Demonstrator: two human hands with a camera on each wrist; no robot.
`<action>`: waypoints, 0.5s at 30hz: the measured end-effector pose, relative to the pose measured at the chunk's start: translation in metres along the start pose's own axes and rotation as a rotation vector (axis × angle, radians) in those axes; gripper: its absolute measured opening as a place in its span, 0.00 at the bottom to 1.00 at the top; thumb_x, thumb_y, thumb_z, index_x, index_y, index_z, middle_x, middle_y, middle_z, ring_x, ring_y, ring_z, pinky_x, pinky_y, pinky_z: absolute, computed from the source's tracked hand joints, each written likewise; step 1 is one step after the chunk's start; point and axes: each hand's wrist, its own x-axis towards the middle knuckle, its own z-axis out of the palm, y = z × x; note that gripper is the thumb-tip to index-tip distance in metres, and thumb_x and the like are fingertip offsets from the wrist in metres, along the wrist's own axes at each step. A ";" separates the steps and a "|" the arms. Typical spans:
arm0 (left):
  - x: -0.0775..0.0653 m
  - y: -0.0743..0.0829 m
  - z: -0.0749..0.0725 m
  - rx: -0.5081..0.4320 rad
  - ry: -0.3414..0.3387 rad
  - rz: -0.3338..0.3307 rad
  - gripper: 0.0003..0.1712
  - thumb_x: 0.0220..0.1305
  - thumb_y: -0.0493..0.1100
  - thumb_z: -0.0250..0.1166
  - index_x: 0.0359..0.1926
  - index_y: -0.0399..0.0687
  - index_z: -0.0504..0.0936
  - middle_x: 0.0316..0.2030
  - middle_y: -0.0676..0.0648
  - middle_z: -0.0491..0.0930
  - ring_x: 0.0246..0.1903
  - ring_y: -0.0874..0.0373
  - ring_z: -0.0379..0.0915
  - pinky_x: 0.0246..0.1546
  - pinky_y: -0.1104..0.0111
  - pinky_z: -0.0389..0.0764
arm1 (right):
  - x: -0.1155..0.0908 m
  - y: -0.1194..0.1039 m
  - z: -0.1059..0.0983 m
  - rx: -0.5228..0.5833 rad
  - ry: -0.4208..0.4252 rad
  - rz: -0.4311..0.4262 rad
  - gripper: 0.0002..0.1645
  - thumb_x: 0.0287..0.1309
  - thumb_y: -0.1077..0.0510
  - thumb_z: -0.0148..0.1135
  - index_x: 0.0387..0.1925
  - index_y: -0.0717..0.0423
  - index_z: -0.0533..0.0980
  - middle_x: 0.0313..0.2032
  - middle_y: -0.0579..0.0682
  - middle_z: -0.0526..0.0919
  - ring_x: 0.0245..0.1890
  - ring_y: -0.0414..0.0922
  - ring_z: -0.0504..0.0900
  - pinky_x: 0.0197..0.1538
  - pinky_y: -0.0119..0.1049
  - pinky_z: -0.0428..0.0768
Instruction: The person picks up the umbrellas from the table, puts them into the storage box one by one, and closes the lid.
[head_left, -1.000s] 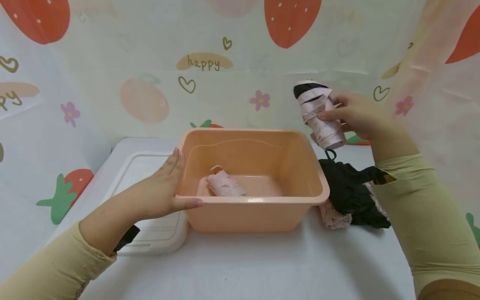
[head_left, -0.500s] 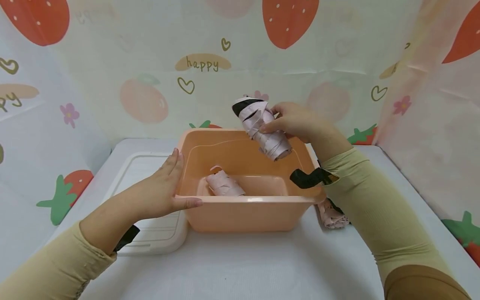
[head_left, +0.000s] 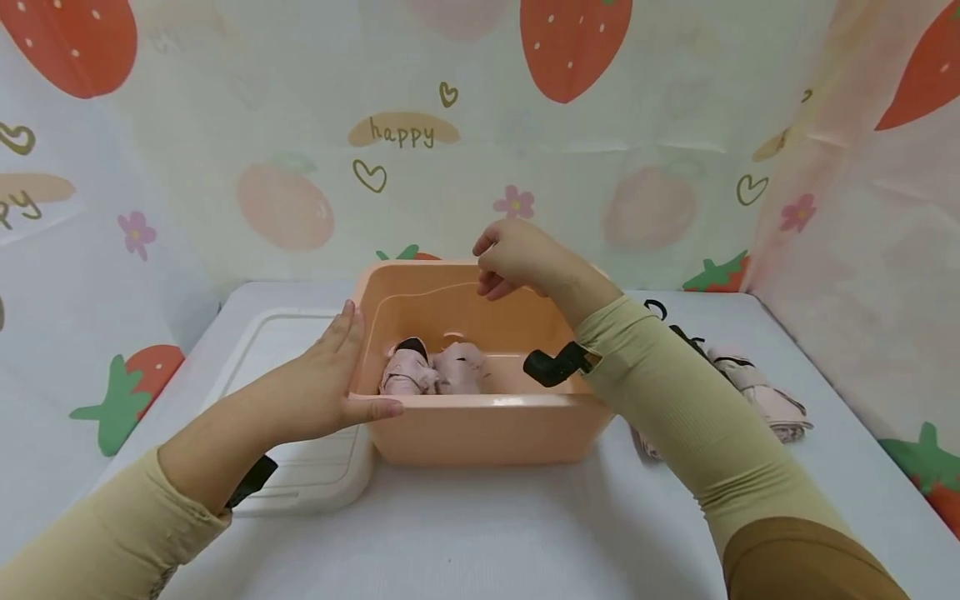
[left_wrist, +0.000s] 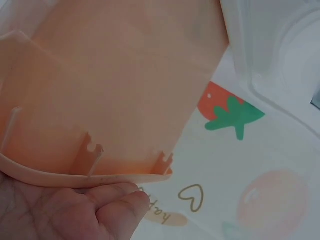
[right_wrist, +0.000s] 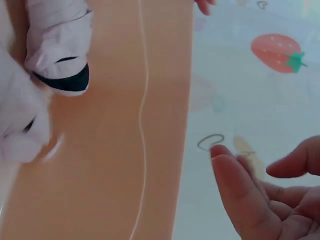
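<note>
A peach plastic tub (head_left: 487, 433) stands at the middle of the table. My left hand (head_left: 311, 387) lies along its left side with fingers straight and the thumb over the front rim. Inside, two pink rolled folding umbrellas lie side by side at the left: one with a black band (head_left: 408, 367), the other (head_left: 459, 369) just right of it. My right hand (head_left: 517, 258) hovers over the back of the tub, fingers loosely bent and holding nothing. The right wrist view shows its thumb and fingers apart, with both umbrellas at left.
A white lid (head_left: 322, 471) lies left of the tub, partly under my left arm. On the right, another pink rolled umbrella (head_left: 761, 396) and a black strap loop (head_left: 656, 308) show around my right sleeve, which hides part of the pile. A printed sheet (head_left: 405, 192) hangs behind.
My right hand carried a pink umbrella leftward from the right side, let it go inside the tub beside the first one, and rose to the back rim. The left hand stayed put.
</note>
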 end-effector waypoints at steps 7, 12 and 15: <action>0.000 0.001 0.001 -0.004 0.014 0.002 0.74 0.42 0.83 0.48 0.68 0.35 0.26 0.69 0.39 0.23 0.69 0.43 0.27 0.64 0.48 0.48 | 0.000 0.008 0.002 -0.023 -0.046 -0.027 0.15 0.61 0.59 0.56 0.47 0.63 0.73 0.41 0.58 0.78 0.39 0.50 0.82 0.37 0.38 0.82; 0.000 0.002 0.001 -0.007 0.008 -0.007 0.74 0.41 0.83 0.48 0.68 0.35 0.26 0.69 0.39 0.22 0.69 0.44 0.26 0.64 0.49 0.47 | -0.002 0.009 -0.003 -0.017 -0.054 -0.053 0.17 0.58 0.59 0.59 0.48 0.63 0.74 0.42 0.56 0.79 0.39 0.49 0.82 0.37 0.38 0.81; 0.000 0.001 0.001 -0.004 0.000 -0.011 0.74 0.41 0.83 0.48 0.68 0.36 0.25 0.69 0.40 0.22 0.69 0.45 0.26 0.64 0.49 0.48 | -0.004 0.010 -0.009 -0.003 -0.070 -0.070 0.20 0.57 0.59 0.60 0.50 0.65 0.72 0.45 0.58 0.78 0.40 0.49 0.81 0.40 0.38 0.81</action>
